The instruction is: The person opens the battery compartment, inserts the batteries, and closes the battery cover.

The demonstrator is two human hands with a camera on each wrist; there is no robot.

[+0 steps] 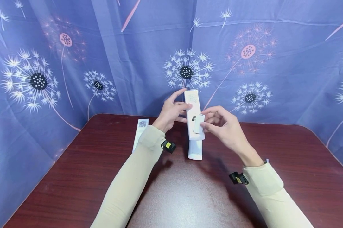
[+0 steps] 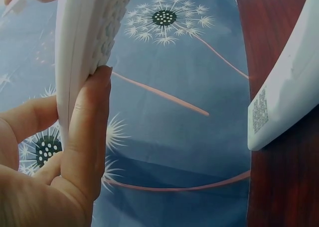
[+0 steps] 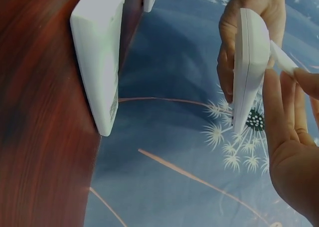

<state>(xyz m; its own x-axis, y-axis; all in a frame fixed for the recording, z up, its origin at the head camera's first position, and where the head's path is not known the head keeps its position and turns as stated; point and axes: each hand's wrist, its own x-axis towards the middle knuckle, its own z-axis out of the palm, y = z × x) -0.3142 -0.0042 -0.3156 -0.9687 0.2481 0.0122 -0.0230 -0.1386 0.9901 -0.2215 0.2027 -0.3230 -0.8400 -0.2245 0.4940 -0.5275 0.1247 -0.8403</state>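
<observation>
1. Left hand (image 1: 171, 112) grips a long white plastic remote control (image 1: 193, 107) up in the air above the dark red-brown wooden table (image 1: 188, 196), fingers w/ thumb wrapped round its upper half. Left wrist view shows the thumb (image 2: 89, 132) pressed on the button side.
2. Right hand (image 1: 226, 128) pinches a small white plastic battery cover (image 1: 198, 123) right at the remote's back, approx mid-body. In the right wrist view it sticks out tilted from the remote (image 3: 249, 62), so not flush.
3. Second white plastic remote (image 1: 195, 149) lies on the table just below the held one.
4. Third white plastic remote with a QR-code sticker (image 1: 140, 133) lies further left, partly behind the left sleeve (image 1: 137, 177).
5. Backdrop is blue cloth with dandelion print (image 1: 74, 63).
</observation>
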